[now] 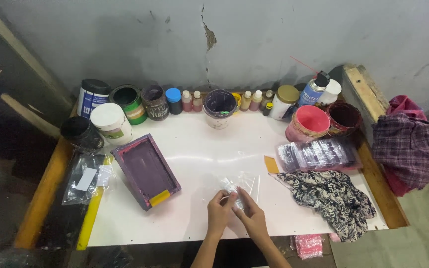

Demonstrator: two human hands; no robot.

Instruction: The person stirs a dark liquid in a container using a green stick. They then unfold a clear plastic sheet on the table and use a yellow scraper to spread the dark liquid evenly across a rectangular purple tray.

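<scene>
Both hands meet low over the white surface (184,149): the left hand (219,211) and right hand (250,214) each close their grip with fingertips on a small clear plastic bag (238,187), which lies just right of the purple-stained printing frame (146,170). Right of that frame, beyond the bag, sit a black-and-white patterned cloth (333,196) and a stack of clear packets (316,154). Behind the frame, paint pots and small bottles (219,106) line the wall.
</scene>
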